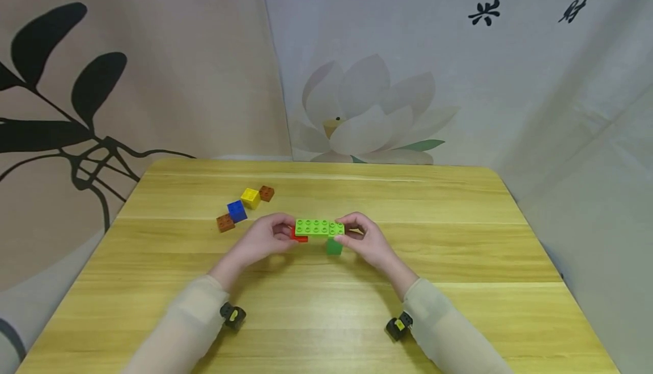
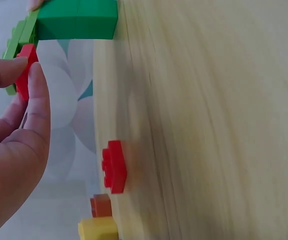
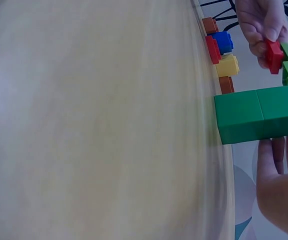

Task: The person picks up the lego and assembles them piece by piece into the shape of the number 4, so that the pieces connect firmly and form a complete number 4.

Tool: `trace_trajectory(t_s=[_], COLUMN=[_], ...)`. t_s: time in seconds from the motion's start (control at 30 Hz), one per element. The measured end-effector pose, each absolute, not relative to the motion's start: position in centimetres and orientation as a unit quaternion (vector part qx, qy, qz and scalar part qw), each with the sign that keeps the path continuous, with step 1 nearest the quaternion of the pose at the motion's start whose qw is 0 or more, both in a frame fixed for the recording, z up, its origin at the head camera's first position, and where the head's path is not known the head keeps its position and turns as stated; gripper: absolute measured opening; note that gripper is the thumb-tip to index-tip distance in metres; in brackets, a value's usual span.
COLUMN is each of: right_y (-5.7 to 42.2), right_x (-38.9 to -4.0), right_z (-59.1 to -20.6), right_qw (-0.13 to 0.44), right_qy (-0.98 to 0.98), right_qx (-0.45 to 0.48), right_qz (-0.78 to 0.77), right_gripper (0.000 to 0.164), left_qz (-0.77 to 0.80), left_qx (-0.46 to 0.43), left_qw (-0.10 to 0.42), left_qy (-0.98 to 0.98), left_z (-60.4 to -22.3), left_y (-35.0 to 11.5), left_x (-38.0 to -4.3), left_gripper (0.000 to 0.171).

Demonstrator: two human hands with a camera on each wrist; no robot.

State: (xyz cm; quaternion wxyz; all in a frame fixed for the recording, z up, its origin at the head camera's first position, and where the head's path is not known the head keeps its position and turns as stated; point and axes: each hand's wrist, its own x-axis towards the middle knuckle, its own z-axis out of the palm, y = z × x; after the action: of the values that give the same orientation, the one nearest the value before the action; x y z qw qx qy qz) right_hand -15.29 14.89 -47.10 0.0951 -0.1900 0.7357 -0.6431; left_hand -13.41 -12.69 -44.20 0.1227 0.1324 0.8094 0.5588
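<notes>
At the table's middle both hands hold a long light green brick point(image 1: 319, 227) level above the wood. My left hand point(image 1: 283, 232) pinches a small red brick point(image 1: 299, 238) under its left end; the left wrist view shows that red brick point(image 2: 26, 70) between thumb and fingertips. My right hand point(image 1: 351, 232) grips the right end, where a dark green block point(image 1: 334, 246) hangs underneath. In the right wrist view the dark green block point(image 3: 259, 114) reaches down to the table edge-on, with the right hand's fingers point(image 3: 280, 165) beside it.
Loose bricks lie at the table's back left: a blue one point(image 1: 237, 211), a yellow one point(image 1: 250, 198) and two brown ones point(image 1: 266, 193) point(image 1: 225, 222). Another red brick point(image 2: 115, 166) lies on the wood near them. Patterned curtains hang behind the table point(image 1: 459, 317).
</notes>
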Motion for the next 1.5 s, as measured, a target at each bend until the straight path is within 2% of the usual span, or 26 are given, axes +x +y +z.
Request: trace_trajectory(t_s=[0.47, 0.8, 1.0, 1.5], right_y=[14.8, 14.8, 14.8, 14.9], right_x=[-15.4, -15.3, -15.3, -15.3], right_z=[-47.1, -47.1, -47.0, -47.1], right_qw=[0.095, 0.093, 0.092, 0.094], right_qy=[0.733, 0.73, 0.732, 0.732], right_qx=[-0.189, -0.19, -0.191, -0.19], right_qz=[-0.647, -0.65, -0.648, -0.648], right_gripper=[0.031, 0.03, 0.03, 0.031], left_qz=[0.593, 0.623, 0.625, 0.634], left_qx=[0.128, 0.149, 0.155, 0.133], left_qw=[0.13, 0.119, 0.11, 0.085], left_qy=[0.784, 0.758, 0.757, 0.757], left_z=[-44.1, -44.1, -44.3, -44.5], left_y=[-11.8, -11.7, -11.7, -11.3], left_x=[-14.1, -14.1, -14.0, -13.7], left_gripper=[0.042, 0.043, 0.038, 0.036])
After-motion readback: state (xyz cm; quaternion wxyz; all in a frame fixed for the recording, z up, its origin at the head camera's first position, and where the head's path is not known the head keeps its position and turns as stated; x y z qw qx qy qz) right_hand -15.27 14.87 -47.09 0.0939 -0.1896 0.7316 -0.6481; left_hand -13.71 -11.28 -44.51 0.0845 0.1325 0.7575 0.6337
